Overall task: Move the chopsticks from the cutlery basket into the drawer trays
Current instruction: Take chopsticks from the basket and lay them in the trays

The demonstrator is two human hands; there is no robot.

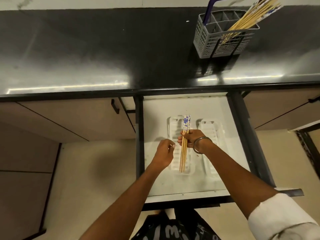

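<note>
- Your right hand pinches a small bundle of pale wooden chopsticks with blue-and-white patterned tops, gripped nearer the patterned ends than the plain tips.
- The bundle's long axis runs front-to-back along the white ribbed plastic tray on the left, directly above it; whether it touches the tray I cannot tell.
- Your left hand sits just beside the plain tips, fingers loosely curled, holding nothing.
- The matching right tray lies bare, both in the open white drawer.
- More chopsticks lean in the grey plastic cutlery basket at the worktop's back right.
</note>
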